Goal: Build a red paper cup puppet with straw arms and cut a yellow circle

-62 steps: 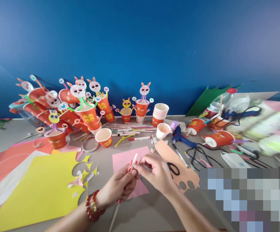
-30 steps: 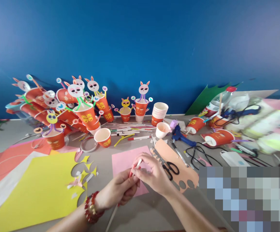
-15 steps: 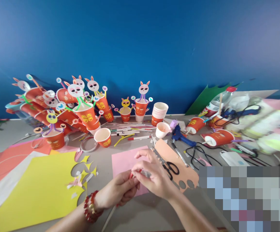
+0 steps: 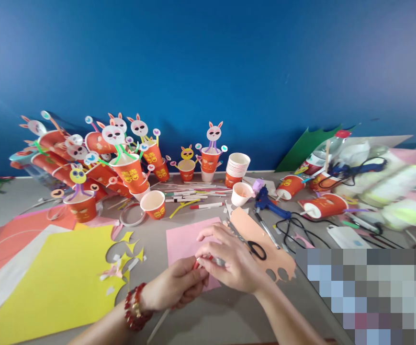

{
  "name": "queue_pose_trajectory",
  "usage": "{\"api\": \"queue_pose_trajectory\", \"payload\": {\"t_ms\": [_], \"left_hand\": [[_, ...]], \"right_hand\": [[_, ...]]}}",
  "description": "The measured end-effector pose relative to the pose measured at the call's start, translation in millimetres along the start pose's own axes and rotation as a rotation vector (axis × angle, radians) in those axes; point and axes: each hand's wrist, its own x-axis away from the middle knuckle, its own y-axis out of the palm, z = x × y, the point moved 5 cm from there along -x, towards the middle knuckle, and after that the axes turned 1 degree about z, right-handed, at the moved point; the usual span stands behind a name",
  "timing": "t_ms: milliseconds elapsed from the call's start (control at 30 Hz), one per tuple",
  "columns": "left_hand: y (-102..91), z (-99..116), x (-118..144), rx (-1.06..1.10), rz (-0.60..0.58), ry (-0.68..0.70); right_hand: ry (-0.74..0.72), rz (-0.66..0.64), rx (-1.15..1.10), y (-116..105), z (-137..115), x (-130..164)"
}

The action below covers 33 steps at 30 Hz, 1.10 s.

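My left hand [image 4: 181, 282] is closed around a small red object [image 4: 197, 264], which shows only in part. My right hand [image 4: 231, 258] arches over it, with its thumb and bent fingertips at the red object's end. Something greyish shows beneath the right palm, too hidden to name. A thin white strip [image 4: 158, 327] extends below my left hand toward the near edge. Under both hands lies a pink paper sheet [image 4: 182, 239]. To the right, scissors [image 4: 256, 250] with black handles rest on peach paper [image 4: 285, 261] with round holes cut out.
Yellow paper [image 4: 57, 268] with cut-outs lies left. Behind stand red paper cups with rabbit faces [image 4: 127, 167], stacked cups [image 4: 238, 165], an upright cup [image 4: 152, 205] and several markers [image 4: 206, 206]. A blue glue gun [image 4: 270, 203] with a black cord and tipped cups [image 4: 328, 205] are at right.
My right hand has shifted slightly over the red object, and its wrist now covers more of the scissors. My left hand keeps its grip in nearly the same place.
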Motion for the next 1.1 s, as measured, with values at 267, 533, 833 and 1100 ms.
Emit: {"api": "queue_pose_trajectory", "payload": {"t_ms": [267,533,833,1100], "left_hand": [[-1.2,2,0,-0.029,0.008,-0.007],[-2.3,0,1,-0.043,0.022,-0.013],[-1.2,1,0,-0.018,0.016,0.01],[-0.9,2,0,0.007,0.016,0.012]], "right_hand": [[0.058,-0.057,-0.093,3,3,-1],[0.224,-0.043,-0.312,11,13,5],[0.315,-0.001,-0.445,15,19,5],[0.324,0.023,-0.43,18,22,6]]}}
